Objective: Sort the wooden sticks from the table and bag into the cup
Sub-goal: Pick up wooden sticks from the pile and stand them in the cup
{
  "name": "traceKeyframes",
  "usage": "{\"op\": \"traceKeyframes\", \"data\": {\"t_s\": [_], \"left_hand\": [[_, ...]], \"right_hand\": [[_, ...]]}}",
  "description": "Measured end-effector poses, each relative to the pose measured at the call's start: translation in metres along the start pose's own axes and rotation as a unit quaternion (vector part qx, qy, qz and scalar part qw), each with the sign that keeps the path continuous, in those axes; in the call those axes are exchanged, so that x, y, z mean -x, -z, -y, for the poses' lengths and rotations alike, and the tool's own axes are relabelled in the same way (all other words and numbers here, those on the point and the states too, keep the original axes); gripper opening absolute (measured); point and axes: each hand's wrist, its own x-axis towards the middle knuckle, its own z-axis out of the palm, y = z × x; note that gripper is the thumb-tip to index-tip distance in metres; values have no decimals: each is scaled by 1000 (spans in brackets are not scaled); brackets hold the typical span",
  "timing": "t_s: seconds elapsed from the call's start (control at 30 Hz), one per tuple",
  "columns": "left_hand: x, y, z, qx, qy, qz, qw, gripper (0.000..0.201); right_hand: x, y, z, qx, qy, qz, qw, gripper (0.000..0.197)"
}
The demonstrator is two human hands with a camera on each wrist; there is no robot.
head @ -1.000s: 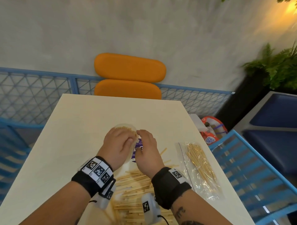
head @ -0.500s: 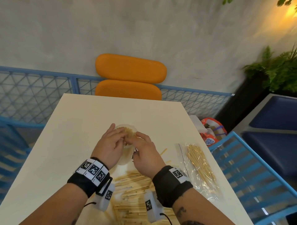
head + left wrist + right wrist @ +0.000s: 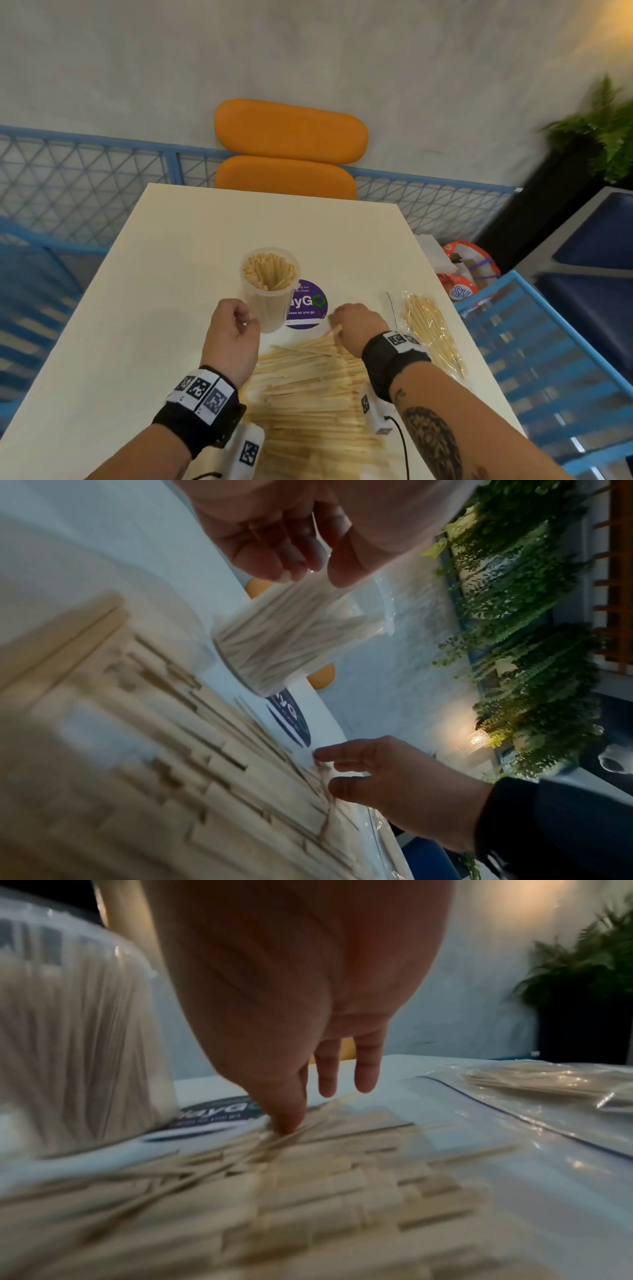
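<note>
Pick-up step: right hand point(image 3: 356, 325), fingers loosely spread, fingertip on pale wooden stick pile point(image 3: 308, 387) at lower centre; left hand point(image 3: 233, 339) loosely curled, empty, beside clear plastic cup point(image 3: 270, 294). Next: pinch sticks, drop in cup.

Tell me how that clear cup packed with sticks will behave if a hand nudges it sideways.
The clear plastic cup looks tall for its base, so a nudge near the rim would likely tip it. The wooden sticks nearly fill it, which probably adds steadying weight. The left hand sits beside its wall; pushing low seems safer.
</note>
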Motion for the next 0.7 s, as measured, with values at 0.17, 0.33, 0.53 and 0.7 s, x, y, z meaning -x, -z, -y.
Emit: {"op": "traceKeyframes", "data": {"t_s": [0.17, 0.33, 0.53, 0.7], "left_hand": [[11, -1, 15, -24, 34, 27, 999, 20], [16, 7, 27, -22, 57, 37, 997, 23], [23, 9, 28, -26, 52, 85, 995, 17], [39, -4, 16, 38, 70, 229, 970, 16]], "right_hand": [[7, -6, 6, 62, 5, -22, 998, 30], [20, -10, 7, 88, 22, -31, 995, 26], [39, -3, 11, 27, 7, -58, 998, 24], [73, 9, 43, -197, 14, -113, 974, 7]]}}
